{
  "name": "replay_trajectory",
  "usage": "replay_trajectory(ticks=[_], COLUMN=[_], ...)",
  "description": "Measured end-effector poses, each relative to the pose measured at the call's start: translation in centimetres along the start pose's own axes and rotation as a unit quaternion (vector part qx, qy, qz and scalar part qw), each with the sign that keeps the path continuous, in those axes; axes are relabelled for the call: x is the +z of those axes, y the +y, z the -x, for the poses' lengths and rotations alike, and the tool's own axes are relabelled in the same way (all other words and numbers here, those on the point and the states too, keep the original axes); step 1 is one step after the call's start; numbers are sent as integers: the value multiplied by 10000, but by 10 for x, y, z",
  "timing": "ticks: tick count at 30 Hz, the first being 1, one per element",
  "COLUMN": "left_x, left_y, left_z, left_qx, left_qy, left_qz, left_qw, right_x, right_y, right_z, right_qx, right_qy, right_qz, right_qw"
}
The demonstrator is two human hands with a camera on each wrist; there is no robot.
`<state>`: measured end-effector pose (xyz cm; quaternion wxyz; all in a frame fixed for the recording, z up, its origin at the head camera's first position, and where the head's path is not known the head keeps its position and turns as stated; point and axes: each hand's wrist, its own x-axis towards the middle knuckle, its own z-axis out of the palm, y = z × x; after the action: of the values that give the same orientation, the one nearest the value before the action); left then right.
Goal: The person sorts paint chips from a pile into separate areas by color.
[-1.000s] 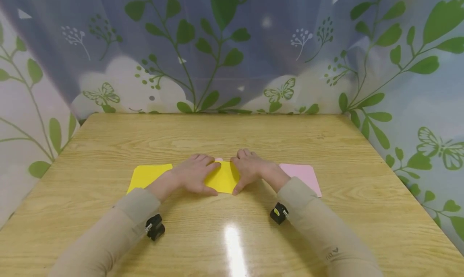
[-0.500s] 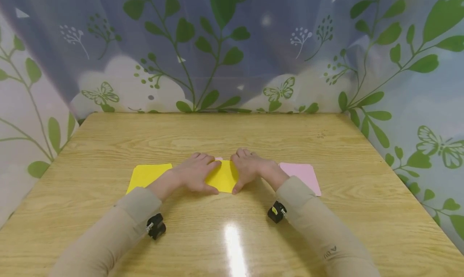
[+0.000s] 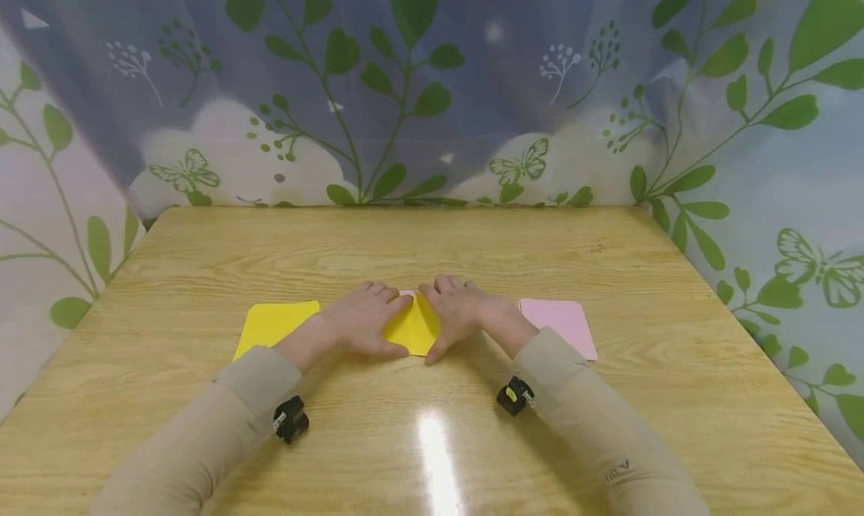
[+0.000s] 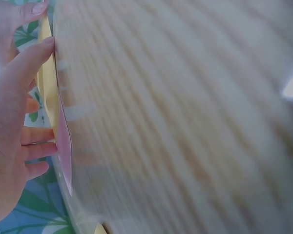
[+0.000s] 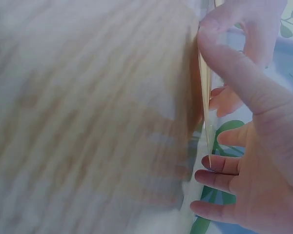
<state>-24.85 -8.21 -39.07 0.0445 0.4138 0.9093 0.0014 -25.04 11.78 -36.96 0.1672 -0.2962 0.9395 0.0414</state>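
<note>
A yellow card lies in the middle of the table, bent upward between my hands, with a pink card showing beneath it. My left hand grips its left side, thumb at the near edge and fingers toward the far edge. On the other side my right hand holds the right part the same way, its thumb near the sheet's edge. In the right wrist view the yellow layers look thin and edge-on, slightly parted. Much of the cards is hidden by the hands.
More yellow cards lie left of my left forearm, partly covered by it. Pink cards lie beyond my right wrist. The wooden table ends at a leaf-patterned curtain behind and at both sides.
My right hand has shifted slightly left toward the left hand. The yellow card between them has narrowed and bent up. The left hand has barely moved.
</note>
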Motion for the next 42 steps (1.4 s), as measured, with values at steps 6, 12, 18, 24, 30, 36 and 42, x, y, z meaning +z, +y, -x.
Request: replay_trajectory(ticks=[6, 12, 18, 24, 30, 36, 42], left_x=[0, -2, -2, 0, -2, -4, -3], left_y=[0, 1, 2, 2, 1, 2, 1], left_z=[-2, -3, -4, -5, -6, -4, -3], left_qx=[10, -39, -39, -47, -25, -24, -43], left_qy=[-24, -152, -189, -219, -181, -164, -168], left_qz=[-60, -32, -60, -18, -65, 14, 49], left_qw=[10000, 9999, 9998, 9997, 9998, 9999, 9998], right_x=[2, 2, 3, 3, 1, -1, -2], right_y=[-3, -6, -9, -10, -10, -10, -12], right_z=[0, 1, 2, 3, 4, 5, 5], right_qx=[-40, -65, -36, -30, -162, -237, -234], right_qy=[-60, -38, -39, -54, 2, 16, 76], right_qz=[186, 68, 100, 50, 260, 382, 477], right_qw=[9998, 9999, 9999, 10000, 9995, 9990, 9986])
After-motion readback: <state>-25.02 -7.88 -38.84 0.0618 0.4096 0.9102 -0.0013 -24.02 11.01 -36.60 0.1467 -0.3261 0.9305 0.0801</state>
